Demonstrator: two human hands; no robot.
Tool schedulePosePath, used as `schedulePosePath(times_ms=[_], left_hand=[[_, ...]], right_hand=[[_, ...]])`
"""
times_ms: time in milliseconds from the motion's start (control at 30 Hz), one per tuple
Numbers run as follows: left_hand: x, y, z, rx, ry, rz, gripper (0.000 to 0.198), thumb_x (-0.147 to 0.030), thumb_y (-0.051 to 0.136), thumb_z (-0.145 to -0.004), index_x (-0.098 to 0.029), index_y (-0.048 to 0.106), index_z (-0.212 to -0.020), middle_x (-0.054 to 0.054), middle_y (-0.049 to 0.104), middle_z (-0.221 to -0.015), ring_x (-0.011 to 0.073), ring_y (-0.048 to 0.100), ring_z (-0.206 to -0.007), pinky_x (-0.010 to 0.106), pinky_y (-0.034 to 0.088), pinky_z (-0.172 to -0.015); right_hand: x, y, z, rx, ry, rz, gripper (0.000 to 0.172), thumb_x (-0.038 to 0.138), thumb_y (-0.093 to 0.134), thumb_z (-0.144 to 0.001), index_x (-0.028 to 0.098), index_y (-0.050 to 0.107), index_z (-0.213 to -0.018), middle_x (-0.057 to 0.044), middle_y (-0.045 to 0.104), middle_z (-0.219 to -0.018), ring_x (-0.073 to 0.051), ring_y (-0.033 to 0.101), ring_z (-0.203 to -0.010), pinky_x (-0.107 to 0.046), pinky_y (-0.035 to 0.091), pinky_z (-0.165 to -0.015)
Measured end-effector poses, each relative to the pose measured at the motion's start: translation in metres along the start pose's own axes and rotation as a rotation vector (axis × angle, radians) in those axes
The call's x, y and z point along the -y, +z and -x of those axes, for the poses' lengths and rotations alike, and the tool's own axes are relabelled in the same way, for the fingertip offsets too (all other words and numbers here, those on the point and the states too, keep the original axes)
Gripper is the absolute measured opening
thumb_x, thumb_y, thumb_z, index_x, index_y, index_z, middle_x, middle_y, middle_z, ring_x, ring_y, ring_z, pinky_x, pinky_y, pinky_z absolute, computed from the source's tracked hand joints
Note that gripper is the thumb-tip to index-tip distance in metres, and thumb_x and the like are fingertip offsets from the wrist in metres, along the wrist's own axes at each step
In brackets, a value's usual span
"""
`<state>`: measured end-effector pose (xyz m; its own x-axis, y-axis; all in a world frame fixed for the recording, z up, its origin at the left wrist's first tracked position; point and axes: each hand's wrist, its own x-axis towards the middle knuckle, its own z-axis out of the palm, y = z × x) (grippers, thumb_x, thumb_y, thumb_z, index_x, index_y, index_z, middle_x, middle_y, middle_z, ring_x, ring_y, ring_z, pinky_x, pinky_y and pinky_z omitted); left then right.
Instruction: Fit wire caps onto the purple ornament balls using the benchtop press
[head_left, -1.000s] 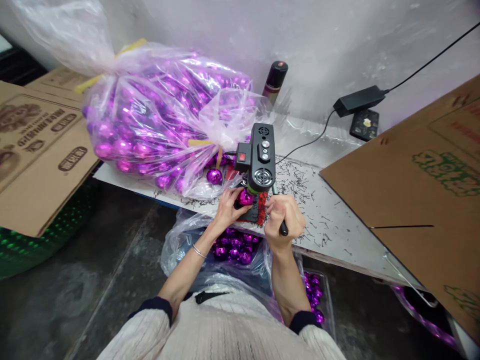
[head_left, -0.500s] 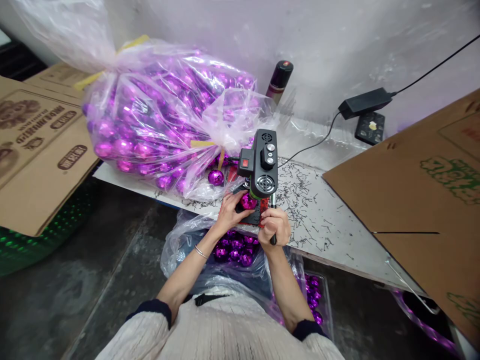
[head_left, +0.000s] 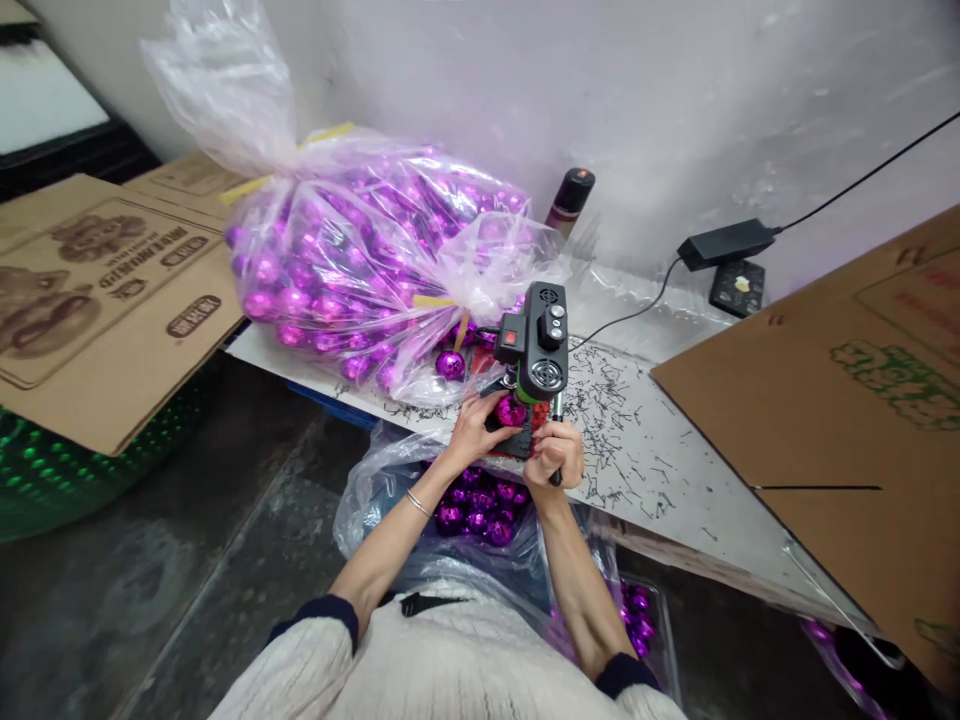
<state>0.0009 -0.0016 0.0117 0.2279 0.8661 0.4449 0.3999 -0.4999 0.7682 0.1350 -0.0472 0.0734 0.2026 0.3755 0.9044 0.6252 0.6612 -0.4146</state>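
The purple ball (head_left: 512, 409) sits just below the middle of the frame, under the head of a small black machine (head_left: 541, 338) that stands on the white table (head_left: 675, 470). The left hand (head_left: 472, 432) has its fingers curled around the ball's left side, steadying it against the red-and-black base (head_left: 525, 440) beneath. The right hand (head_left: 557, 452) is closed in a fist around a dark lever handle (head_left: 555, 470) that comes down from the machine's right side.

The ball looks like a thin, glossy ornament shell — light, slick and probably easy to dent or crack, so it seems best held by the fingertips on its sides with mild pressure, not squeezed from above.

A big clear bag of purple balls (head_left: 360, 270), tied with yellow tape, lies on the table in the upper left of the frame, and one loose ball (head_left: 450, 364) rests just beside it. Another open bag of balls (head_left: 472, 505) hangs below the table edge, between the person's forearms. Small dark wire offcuts (head_left: 622, 420) are scattered over the table right of the machine. A dark spray can (head_left: 570, 198) stands against the wall behind, a power adapter (head_left: 724, 244) lies to the upper right, and cardboard sheets (head_left: 840, 400) lean in from the right and the left.
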Motion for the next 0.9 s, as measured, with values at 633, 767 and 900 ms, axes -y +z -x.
schedulePosePath(times_ms=[633, 767, 900], left_hand=[[-0.022, -0.032, 0.078, 0.186, 0.273, -0.297, 0.095, -0.077, 0.071, -0.078, -0.018, 0.054, -0.150, 0.023, 0.062, -0.145, 0.0360, 0.059, -0.137, 0.056, 0.044, -0.118], [-0.011, -0.058, 0.024, -0.179, -0.008, -0.257, 0.073, -0.068, 0.031, -0.104, -0.015, 0.055, -0.149, 0.021, 0.064, -0.144, 0.0297, 0.060, -0.137, 0.047, 0.048, -0.114], [0.005, -0.086, -0.063, -0.276, -0.460, -0.396, 0.065, -0.054, 0.027, -0.109, -0.007, 0.063, -0.137, 0.026, 0.072, -0.125, 0.0352, 0.070, -0.120, 0.049, 0.051, -0.105]], right_hand=[[0.038, -0.010, -0.061, 0.080, 0.148, 0.006, 0.034, 0.019, 0.046, -0.103, 0.022, 0.052, -0.069, 0.001, 0.058, -0.068, -0.015, 0.061, -0.068, -0.031, 0.045, -0.066], [0.037, -0.009, -0.050, 0.074, 0.138, 0.004, 0.032, 0.013, 0.046, -0.101, 0.022, 0.052, -0.071, 0.001, 0.058, -0.069, -0.015, 0.061, -0.070, -0.031, 0.044, -0.067], [0.038, -0.011, -0.051, 0.106, 0.130, 0.010, 0.031, 0.012, 0.047, -0.100, 0.022, 0.052, -0.072, 0.001, 0.059, -0.070, -0.015, 0.062, -0.071, -0.030, 0.044, -0.066]])
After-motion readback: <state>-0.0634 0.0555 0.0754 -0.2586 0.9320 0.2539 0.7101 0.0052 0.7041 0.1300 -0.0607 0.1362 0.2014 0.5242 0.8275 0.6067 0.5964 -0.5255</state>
